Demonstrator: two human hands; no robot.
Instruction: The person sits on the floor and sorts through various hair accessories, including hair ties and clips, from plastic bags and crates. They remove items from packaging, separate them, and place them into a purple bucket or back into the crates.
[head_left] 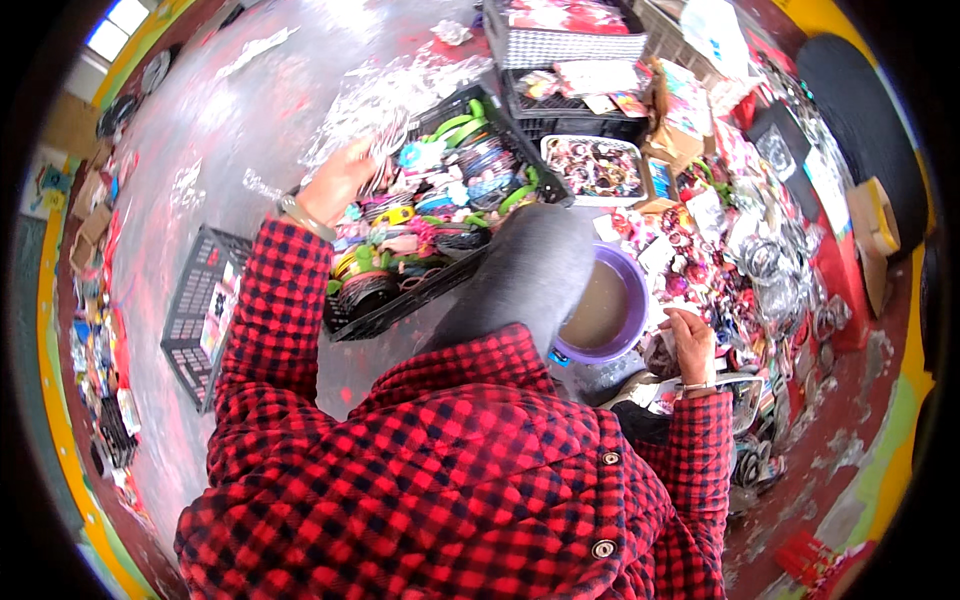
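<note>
My left hand (338, 182) reaches over the far-left side of a black plastic crate (400, 308). Its fingers are closed on a bunch of thin striped bands (384, 152), which look like headbands. Inside the crate lie many colourful hair bands (490, 165), some with green, blue and pink trim. Over on the right, my right hand (692, 345) hangs loosely bent, fingers partly apart, with nothing visible in its grasp. A dark crumpled thing (660, 355) is just beside it; I cannot tell whether they touch. A purple basin (638, 305) of murky water stands between my knee and that hand.
A heap of shiny hair ornaments and plastic bags (760, 260) spreads at the right. Beyond the basin are a white tray (595, 170) of small trinkets and stacked black crates (570, 50). Another black crate (195, 300) stands at the left. Clear plastic wrap (370, 100) lies behind.
</note>
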